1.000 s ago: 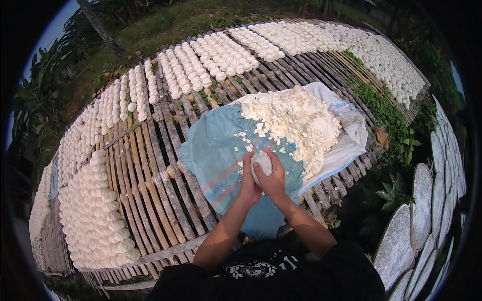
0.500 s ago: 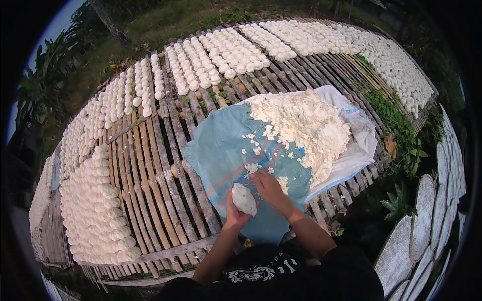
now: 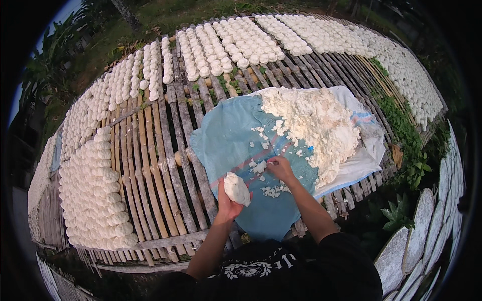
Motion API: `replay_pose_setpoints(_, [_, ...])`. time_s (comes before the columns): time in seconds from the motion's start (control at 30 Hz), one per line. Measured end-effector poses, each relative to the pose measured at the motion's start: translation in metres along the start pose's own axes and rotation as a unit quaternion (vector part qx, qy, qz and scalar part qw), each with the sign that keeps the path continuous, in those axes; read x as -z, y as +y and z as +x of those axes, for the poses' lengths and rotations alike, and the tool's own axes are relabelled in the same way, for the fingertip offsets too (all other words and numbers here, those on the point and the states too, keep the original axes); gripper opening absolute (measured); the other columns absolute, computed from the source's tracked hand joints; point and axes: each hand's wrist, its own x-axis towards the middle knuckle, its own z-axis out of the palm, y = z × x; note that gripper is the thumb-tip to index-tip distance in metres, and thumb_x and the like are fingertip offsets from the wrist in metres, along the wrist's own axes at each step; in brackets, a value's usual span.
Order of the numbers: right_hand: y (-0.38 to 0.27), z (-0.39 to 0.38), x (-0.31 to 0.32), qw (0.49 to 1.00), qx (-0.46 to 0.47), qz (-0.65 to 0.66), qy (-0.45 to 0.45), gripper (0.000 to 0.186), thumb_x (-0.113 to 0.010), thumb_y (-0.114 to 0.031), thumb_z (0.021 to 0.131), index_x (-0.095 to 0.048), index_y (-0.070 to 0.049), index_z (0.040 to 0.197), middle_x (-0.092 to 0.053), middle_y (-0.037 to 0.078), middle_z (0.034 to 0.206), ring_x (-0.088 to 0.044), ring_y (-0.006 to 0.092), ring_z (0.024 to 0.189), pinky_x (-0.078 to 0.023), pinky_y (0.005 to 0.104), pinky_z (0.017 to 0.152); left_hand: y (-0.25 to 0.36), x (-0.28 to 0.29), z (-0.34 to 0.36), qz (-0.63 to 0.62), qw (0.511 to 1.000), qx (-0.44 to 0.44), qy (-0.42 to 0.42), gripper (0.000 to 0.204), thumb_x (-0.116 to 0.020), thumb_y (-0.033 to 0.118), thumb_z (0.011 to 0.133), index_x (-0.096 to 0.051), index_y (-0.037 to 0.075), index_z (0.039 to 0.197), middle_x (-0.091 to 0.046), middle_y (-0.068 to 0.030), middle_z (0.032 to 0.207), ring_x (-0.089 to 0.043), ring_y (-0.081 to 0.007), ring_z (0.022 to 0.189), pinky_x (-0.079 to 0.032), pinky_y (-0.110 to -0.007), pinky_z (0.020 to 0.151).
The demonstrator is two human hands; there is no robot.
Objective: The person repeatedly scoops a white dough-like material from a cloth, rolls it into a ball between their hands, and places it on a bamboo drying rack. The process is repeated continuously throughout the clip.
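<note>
My left hand grips a pale, rounded lump over the lower part of the teal cloth. My right hand is closed low over the cloth beside small white crumbs; what its fingertips hold is too small to make out. A large crumbly white heap lies to the upper right, partly on a white sack.
A bamboo slat rack surrounds the cloth, bearing rows of white round pieces at back and sides. Weeds grow through on the right, where coated oval boards lean. A tree trunk rises behind.
My hands have parted: the left carried the lump down and leftward, then slightly up; the right let go of it and moved to the crumbs on the cloth. The view has shifted somewhat.
</note>
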Motion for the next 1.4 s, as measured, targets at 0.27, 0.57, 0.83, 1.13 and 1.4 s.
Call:
replay_pose_setpoints(0.27, [-0.127,-0.114,-0.044,0.931,0.306,-0.174,0.097,0.040,-0.059,-0.021,0.110,-0.062,0.007,0.138,-0.072,0.017,0.126,-0.068,0.0232,0.117,-0.055,0.0365,0.100,-0.018,-0.039,0.024,0.053,0.995,-0.004,-0.088,0.063,-0.038,0.068,0.108,-0.061,0.016,0.137,-0.067,-0.0062,0.131,-0.064,-0.0278,0.123,-0.051,-0.053,0.107])
replay_pose_setpoints(0.57, [-0.151,-0.113,-0.037,0.977,0.102,0.121,0.142,0.054,-0.063,-0.033,0.108,-0.056,0.009,0.142,-0.065,0.029,0.136,-0.067,0.0345,0.124,-0.052,0.0426,0.104,-0.045,-0.113,-0.005,0.155,0.979,-0.120,-0.057,0.070,-0.032,0.064,0.112,-0.045,0.010,0.155,-0.059,-0.0114,0.146,-0.057,-0.0273,0.136,-0.046,-0.043,0.116])
replay_pose_setpoints(0.83, [-0.167,-0.129,-0.019,0.933,0.304,0.042,0.189,0.049,-0.072,-0.031,0.103,-0.063,0.003,0.137,-0.076,0.023,0.113,-0.075,0.0299,0.102,-0.058,0.0385,0.090,-0.052,-0.112,-0.014,0.114,0.972,-0.104,-0.177,0.077,-0.025,0.067,0.111,-0.027,0.013,0.166,-0.049,-0.0132,0.155,-0.053,-0.0266,0.138,-0.047,-0.041,0.114])
replay_pose_setpoints(1.13, [-0.185,-0.144,-0.018,0.958,0.220,0.092,0.158,0.046,-0.073,-0.027,0.101,-0.065,0.002,0.137,-0.075,0.020,0.120,-0.073,0.0264,0.109,-0.057,0.0376,0.094,-0.054,-0.133,-0.024,0.074,0.984,-0.067,-0.149,0.069,-0.026,0.068,0.111,-0.040,0.023,0.161,-0.054,-0.0108,0.150,-0.057,-0.0279,0.135,-0.049,-0.043,0.112])
replay_pose_setpoints(1.4, [-0.199,-0.138,-0.010,0.990,0.078,0.054,0.105,0.061,-0.060,-0.047,0.107,-0.058,0.001,0.143,-0.068,0.025,0.130,-0.067,0.0381,0.120,-0.052,0.0460,0.103,-0.049,-0.127,-0.003,0.195,0.953,-0.170,-0.157,0.061,-0.035,0.060,0.113,-0.054,0.011,0.144,-0.064,-0.0102,0.133,-0.064,-0.0255,0.122,-0.054,-0.043,0.104])
